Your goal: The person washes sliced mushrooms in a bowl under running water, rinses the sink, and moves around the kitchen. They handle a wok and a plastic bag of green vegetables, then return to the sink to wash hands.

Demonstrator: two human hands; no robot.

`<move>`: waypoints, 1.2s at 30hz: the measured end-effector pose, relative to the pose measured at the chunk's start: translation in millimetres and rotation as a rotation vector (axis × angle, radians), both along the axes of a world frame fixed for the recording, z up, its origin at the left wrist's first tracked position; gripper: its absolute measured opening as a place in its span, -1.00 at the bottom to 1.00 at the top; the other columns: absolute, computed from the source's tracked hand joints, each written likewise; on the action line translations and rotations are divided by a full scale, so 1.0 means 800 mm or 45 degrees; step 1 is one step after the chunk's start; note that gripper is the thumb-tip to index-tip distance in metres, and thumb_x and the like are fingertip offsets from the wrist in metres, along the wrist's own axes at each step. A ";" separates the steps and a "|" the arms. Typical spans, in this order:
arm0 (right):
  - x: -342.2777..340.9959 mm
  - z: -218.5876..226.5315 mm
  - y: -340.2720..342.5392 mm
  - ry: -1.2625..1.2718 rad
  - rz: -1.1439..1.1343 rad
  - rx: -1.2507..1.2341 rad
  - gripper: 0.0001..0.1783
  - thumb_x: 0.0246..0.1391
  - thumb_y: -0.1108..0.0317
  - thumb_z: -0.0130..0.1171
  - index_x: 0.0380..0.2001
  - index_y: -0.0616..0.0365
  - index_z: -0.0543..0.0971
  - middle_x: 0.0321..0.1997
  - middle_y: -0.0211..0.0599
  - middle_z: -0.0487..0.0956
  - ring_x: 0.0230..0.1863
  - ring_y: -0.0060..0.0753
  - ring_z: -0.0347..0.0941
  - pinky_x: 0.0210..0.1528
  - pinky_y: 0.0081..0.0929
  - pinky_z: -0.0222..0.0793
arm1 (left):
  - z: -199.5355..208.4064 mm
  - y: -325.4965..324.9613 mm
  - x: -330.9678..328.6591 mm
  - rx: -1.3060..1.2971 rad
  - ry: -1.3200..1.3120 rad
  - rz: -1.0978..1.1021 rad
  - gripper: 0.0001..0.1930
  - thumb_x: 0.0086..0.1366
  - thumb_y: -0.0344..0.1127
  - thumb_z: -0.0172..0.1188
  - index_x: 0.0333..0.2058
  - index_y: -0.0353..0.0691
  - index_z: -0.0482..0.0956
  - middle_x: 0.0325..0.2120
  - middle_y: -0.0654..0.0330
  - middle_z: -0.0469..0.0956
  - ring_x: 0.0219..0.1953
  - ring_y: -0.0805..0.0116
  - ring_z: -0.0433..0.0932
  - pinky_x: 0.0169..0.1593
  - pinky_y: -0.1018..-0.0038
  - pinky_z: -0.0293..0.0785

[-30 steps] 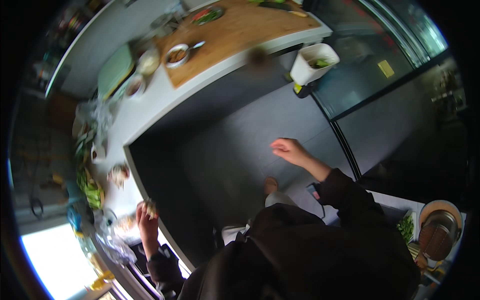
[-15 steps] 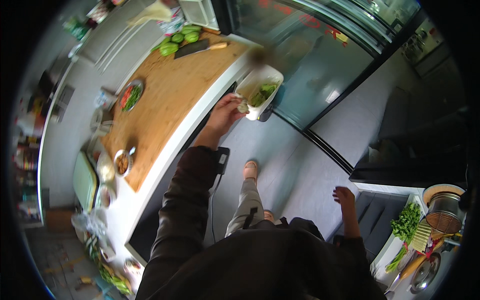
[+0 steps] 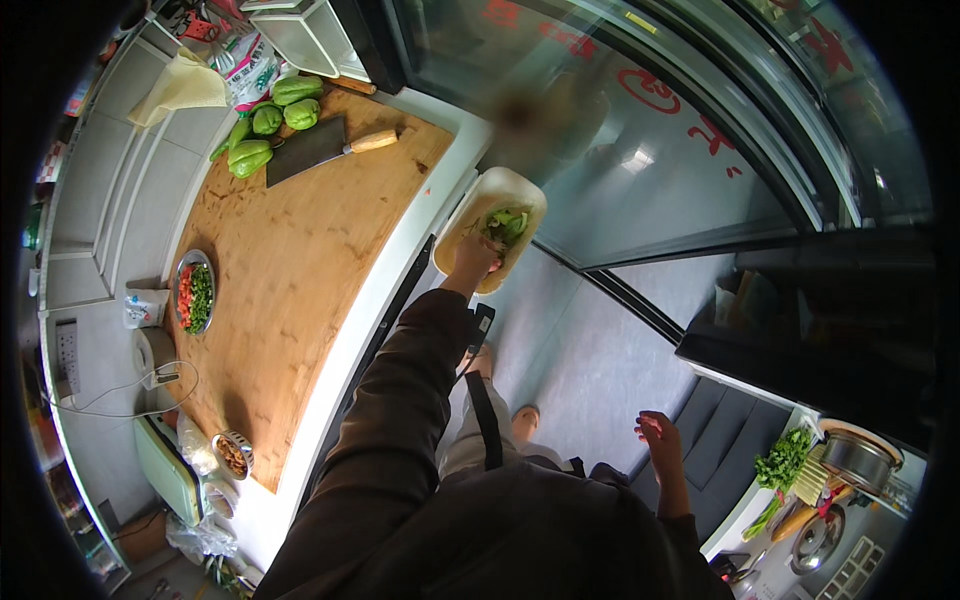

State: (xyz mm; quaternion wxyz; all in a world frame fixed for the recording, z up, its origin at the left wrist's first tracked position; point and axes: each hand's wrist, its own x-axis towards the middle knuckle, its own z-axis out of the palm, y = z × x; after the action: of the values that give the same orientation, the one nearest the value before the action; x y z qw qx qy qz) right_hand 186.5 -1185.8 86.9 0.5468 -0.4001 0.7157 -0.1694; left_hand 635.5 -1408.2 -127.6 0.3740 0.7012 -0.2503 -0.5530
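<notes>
Fingers (image 3: 493, 252) of the left hand (image 3: 473, 263) dip into a white, round-cornered plastic bin (image 3: 538, 193) just above the centre of the frame; the hand's back hides much of them, so I cannot tell whether they are apart, together or clamped on something.

Left of the bin spreads a brown wooden worktop (image 3: 300, 270) with a pale edge; on it, toward the upper left, lie a dark-bladed cleaver with a light wooden handle (image 3: 312, 153) and several plump, pale-green vegetables (image 3: 250, 158); at the left of the frame sits an oval metal plate (image 3: 211, 283) of chopped red and green pieces, and lower down a small white bowl (image 3: 248, 448) of brown bits; a glass door with red markings (image 3: 590, 210) stands close on the bin's right.

Crumpled green leafy scraps (image 3: 510, 226) lie inside the bin, right beside the fingers and slightly above them in the frame.

From the bottom edge the dark-sleeved left arm stretches up and right, wrist over the bin's near rim; at the lower right, the right hand (image 3: 661, 440) is raised, its fingers loosely bent and parted.
</notes>
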 end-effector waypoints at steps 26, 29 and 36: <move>0.226 -0.061 -0.173 -0.506 1.614 -0.087 -0.75 0.28 0.38 0.08 -0.04 0.22 0.56 -0.17 -0.35 0.61 -0.25 -0.57 0.51 -0.19 -0.61 0.42 | 0.263 0.713 -0.121 -0.615 0.123 1.671 -0.77 0.44 -0.38 0.00 -0.11 -0.37 0.60 -0.14 0.08 0.62 -0.03 0.26 0.59 0.13 0.37 0.49; 0.284 -0.045 -0.056 -0.523 1.878 -0.074 -0.76 0.27 0.38 0.09 -0.05 0.22 0.57 -0.18 -0.39 0.61 -0.22 -0.58 0.52 -0.16 -0.59 0.42 | 0.262 0.879 -0.214 -0.790 0.050 1.992 -0.76 0.44 -0.36 0.01 -0.10 -0.35 0.59 -0.15 0.10 0.63 -0.04 0.29 0.60 0.14 0.38 0.49; 0.337 -0.033 0.354 -0.521 2.454 0.114 -0.75 0.27 0.38 0.13 -0.03 0.21 0.58 -0.20 -0.38 0.63 -0.24 -0.60 0.55 -0.21 -0.66 0.43 | 0.245 1.219 -0.473 -0.977 -0.177 2.664 -0.78 0.38 -0.35 0.06 -0.14 -0.32 0.61 -0.19 0.09 0.66 -0.07 0.25 0.62 0.11 0.35 0.52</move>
State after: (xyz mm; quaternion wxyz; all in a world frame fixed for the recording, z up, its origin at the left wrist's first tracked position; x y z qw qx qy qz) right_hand 456.1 -902.3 60.7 0.5787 -0.7541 -0.0191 0.3100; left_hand 256.7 -433.0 68.3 0.8323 0.4338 0.2890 0.1887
